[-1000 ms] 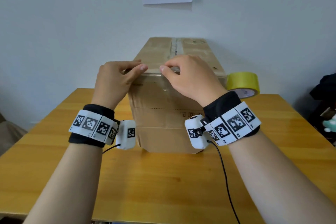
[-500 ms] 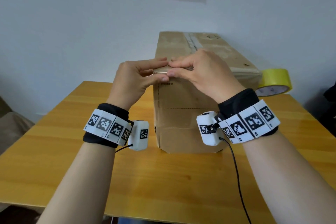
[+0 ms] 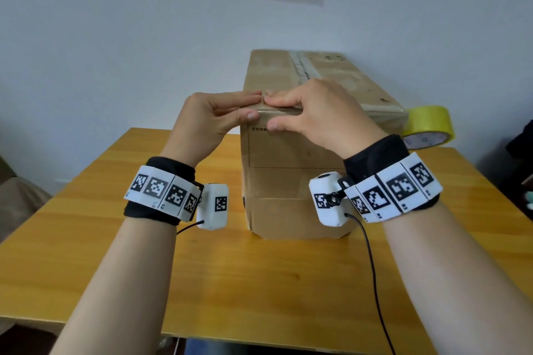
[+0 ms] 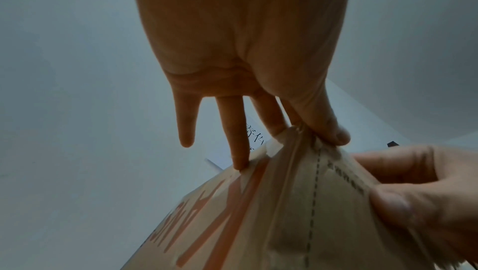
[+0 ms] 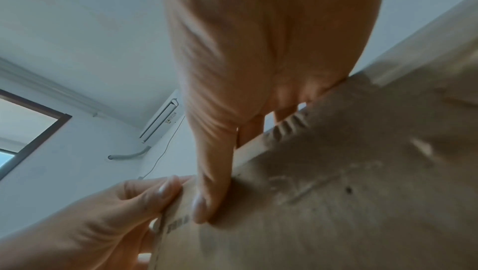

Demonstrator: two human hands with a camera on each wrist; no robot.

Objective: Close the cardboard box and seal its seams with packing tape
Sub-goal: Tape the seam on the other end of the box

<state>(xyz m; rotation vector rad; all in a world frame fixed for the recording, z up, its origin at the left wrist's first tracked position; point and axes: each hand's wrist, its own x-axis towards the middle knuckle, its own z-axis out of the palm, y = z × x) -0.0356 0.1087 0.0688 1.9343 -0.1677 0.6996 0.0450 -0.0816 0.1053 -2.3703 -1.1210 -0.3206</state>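
Now, box: the cardboard box (image 3: 291,170) stands shut on the wooden counter (image 3: 259,282).
Left hand: the left hand (image 3: 207,124) pinches the box's near top corner.
Right hand: the right hand (image 3: 320,115) pinches the near top edge, touching the left hand.
Tape: the yellow tape roll (image 3: 429,127) sits behind the box's right side.

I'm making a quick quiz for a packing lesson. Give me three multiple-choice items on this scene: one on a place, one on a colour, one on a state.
1. Where is the roll of tape?
A. on the table right of the box
B. on top of the box
C. in the left hand

2. What colour is the roll?
A. red
B. yellow
C. blue

3. How is the box top?
A. flaps upright
B. missing
C. closed flat

Answers:
A, the yellow roll of packing tape sits beside the brown cardboard box on the wooden table.
B, its band is yellow.
C, the flaps lie flat while the left hand and right hand press tape along the near top edge.
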